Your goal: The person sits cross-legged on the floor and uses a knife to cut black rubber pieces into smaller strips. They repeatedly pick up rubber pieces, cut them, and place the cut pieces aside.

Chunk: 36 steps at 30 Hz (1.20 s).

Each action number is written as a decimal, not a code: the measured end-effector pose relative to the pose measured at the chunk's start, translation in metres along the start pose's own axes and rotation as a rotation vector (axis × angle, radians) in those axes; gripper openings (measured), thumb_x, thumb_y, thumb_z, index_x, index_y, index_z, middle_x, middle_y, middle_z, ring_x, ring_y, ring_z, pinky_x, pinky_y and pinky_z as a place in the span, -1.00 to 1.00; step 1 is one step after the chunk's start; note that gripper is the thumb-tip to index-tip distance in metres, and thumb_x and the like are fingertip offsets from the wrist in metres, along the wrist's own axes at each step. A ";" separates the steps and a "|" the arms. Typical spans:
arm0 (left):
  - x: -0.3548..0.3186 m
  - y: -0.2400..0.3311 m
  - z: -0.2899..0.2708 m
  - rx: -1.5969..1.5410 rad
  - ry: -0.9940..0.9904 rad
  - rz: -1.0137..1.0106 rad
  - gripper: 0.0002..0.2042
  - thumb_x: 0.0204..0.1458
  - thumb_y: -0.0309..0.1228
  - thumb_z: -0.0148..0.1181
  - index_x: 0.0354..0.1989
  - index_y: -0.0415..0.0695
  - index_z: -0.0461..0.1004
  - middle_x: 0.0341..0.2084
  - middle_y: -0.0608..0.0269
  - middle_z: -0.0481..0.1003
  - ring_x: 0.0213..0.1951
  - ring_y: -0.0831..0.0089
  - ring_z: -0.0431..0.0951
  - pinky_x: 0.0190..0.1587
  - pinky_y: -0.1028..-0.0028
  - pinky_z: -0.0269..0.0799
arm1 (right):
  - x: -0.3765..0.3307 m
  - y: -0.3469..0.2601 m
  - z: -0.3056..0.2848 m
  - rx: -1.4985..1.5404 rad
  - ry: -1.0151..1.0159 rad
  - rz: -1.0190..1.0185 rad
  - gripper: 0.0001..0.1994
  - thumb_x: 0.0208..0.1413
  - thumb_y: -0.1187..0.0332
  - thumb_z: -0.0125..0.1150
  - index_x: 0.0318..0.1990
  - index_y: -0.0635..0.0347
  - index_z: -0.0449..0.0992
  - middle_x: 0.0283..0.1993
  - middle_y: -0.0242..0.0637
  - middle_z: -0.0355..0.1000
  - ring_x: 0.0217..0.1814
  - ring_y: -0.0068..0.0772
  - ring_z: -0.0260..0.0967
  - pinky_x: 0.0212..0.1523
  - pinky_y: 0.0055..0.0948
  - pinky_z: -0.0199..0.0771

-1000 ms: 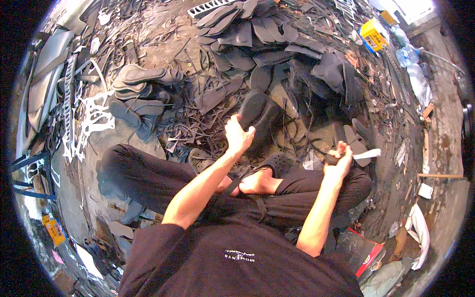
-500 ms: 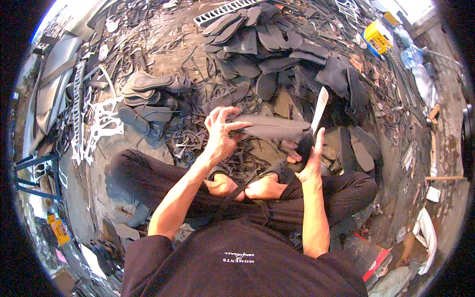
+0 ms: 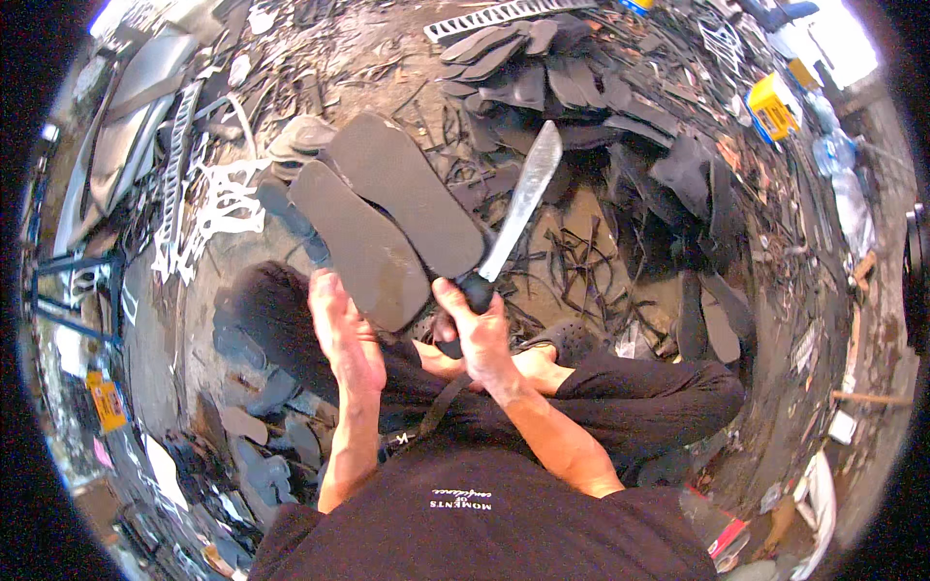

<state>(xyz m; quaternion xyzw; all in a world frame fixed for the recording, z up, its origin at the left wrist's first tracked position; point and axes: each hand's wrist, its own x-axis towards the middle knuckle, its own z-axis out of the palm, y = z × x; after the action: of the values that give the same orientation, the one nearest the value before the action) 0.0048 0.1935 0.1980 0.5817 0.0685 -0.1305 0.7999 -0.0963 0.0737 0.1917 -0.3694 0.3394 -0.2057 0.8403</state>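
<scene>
While gripped — soles (image 3: 387, 218), knife (image 3: 518, 198).

A boxy yellow container (image 3: 772, 105) with a dark label stands far right among the scraps. Beside it, further right, lies a clear plastic bottle (image 3: 841, 184). At the near left edge a small yellow-orange package (image 3: 107, 402) stands by the blue frame. Near right, a red-edged flat pack (image 3: 725, 538) lies on the ground.

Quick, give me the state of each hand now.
Left hand: closed on two dark sole-shaped slabs.
Right hand: closed on a long-bladed knife.
</scene>
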 end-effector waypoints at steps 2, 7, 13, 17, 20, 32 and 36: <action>-0.010 0.012 0.006 0.165 0.000 -0.051 -0.48 0.30 -0.12 0.35 0.30 -0.19 0.48 0.17 0.18 0.55 0.15 0.34 0.55 0.15 0.27 0.51 | -0.003 0.014 0.009 -0.139 -0.100 0.040 -0.74 0.32 0.15 0.45 -0.31 0.06 0.56 -0.53 -0.59 0.41 -0.63 -0.68 0.24 -0.61 -0.51 0.19; 0.001 0.034 -0.009 0.147 0.242 -0.028 -0.46 0.15 -0.19 0.54 0.18 -0.27 0.54 0.00 0.20 0.63 -0.02 0.42 0.58 0.14 0.39 0.47 | -0.035 -0.029 0.007 -0.741 -0.277 -0.234 -0.62 0.40 0.10 0.28 0.07 0.27 0.47 -0.33 -0.24 0.57 -0.37 -0.37 0.56 -0.32 -0.30 0.54; -0.009 0.049 -0.015 -0.070 0.232 -0.122 -0.50 0.14 -0.21 0.55 0.14 -0.24 0.54 -0.05 0.23 0.63 -0.09 0.47 0.60 0.04 0.39 0.54 | -0.088 -0.016 -0.042 -1.241 -0.386 -0.365 -0.69 0.40 0.19 0.17 0.00 0.31 0.53 -0.32 -0.03 0.63 -0.18 0.05 0.58 0.00 -0.15 0.51; -0.018 0.059 -0.002 -0.129 0.219 -0.183 -0.50 0.15 -0.20 0.54 0.15 -0.22 0.52 -0.06 0.24 0.62 -0.13 0.48 0.62 -0.05 0.40 0.57 | -0.098 0.001 -0.060 -1.186 -0.300 -0.383 -0.76 0.41 0.29 0.16 -0.01 0.33 0.50 -0.28 -0.01 0.61 -0.23 0.12 0.56 -0.12 -0.11 0.51; -0.024 0.061 0.001 -0.153 0.180 -0.194 -0.54 0.15 -0.16 0.53 0.08 -0.15 0.53 -0.23 0.35 0.62 -0.35 0.57 0.61 -0.47 0.47 0.49 | -0.084 0.002 -0.038 -1.202 -0.270 -0.341 -0.78 0.41 0.32 0.17 0.02 0.29 0.47 -0.29 0.12 0.56 -0.25 0.26 0.55 -0.20 -0.05 0.51; -0.030 0.069 0.000 -0.102 0.229 -0.206 -0.58 0.16 -0.13 0.51 0.03 -0.11 0.53 -0.40 0.41 0.56 -0.61 0.64 0.47 -0.73 0.53 0.24 | -0.012 -0.008 0.040 -1.200 -0.414 -0.420 -0.72 0.25 0.44 0.31 0.08 0.26 0.53 -0.29 0.15 0.62 -0.16 0.39 0.57 -0.20 0.10 0.55; -0.032 0.071 -0.004 -0.096 0.213 -0.210 -0.56 0.16 -0.12 0.51 0.05 -0.11 0.53 -0.39 0.42 0.56 -0.59 0.64 0.48 -0.72 0.53 0.22 | 0.006 -0.010 0.044 -1.251 -0.573 -0.433 -0.65 0.18 0.42 0.31 0.12 0.23 0.57 -0.25 0.10 0.65 -0.12 0.35 0.59 -0.15 0.03 0.59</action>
<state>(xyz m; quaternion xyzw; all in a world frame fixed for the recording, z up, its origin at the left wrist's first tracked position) -0.0050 0.2218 0.2695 0.5428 0.2195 -0.1479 0.7971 -0.0618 0.0850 0.2183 -0.8797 0.0791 -0.0296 0.4679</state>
